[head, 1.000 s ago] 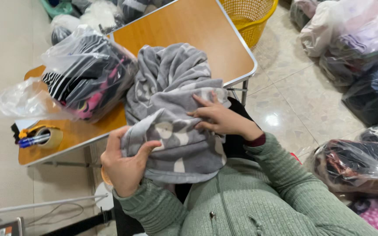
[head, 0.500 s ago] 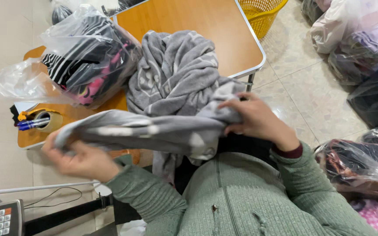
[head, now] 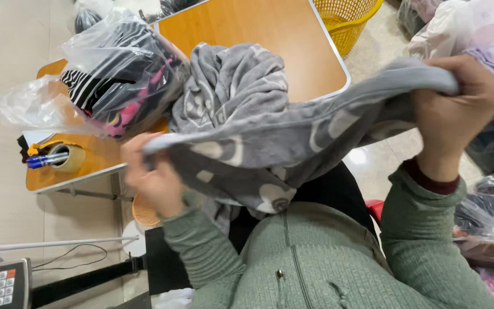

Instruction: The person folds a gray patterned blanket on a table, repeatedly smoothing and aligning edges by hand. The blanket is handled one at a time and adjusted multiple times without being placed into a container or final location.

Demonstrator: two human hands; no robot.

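Fingers [head: 144, 166] of the left hand [head: 154, 180] pinch one edge of the grey fleece garment [head: 270, 143], and the right hand [head: 455, 109] clamps the other. It is now stretched wide above the lap, no longer bunched as a second ago (part trails on the bench [head: 270, 28]). A bagged striped bundle [head: 115, 86] lies left, a yellow basket [head: 353, 17] far right.

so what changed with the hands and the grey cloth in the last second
Both hands moved apart. The right hand swung out and up, the left hand slid outward, pulling the grey patterned cloth from a bunched heap into a taut stretched span. Both kept their grip throughout. The plastic bag of clothes, tape roll and yellow basket stayed put.
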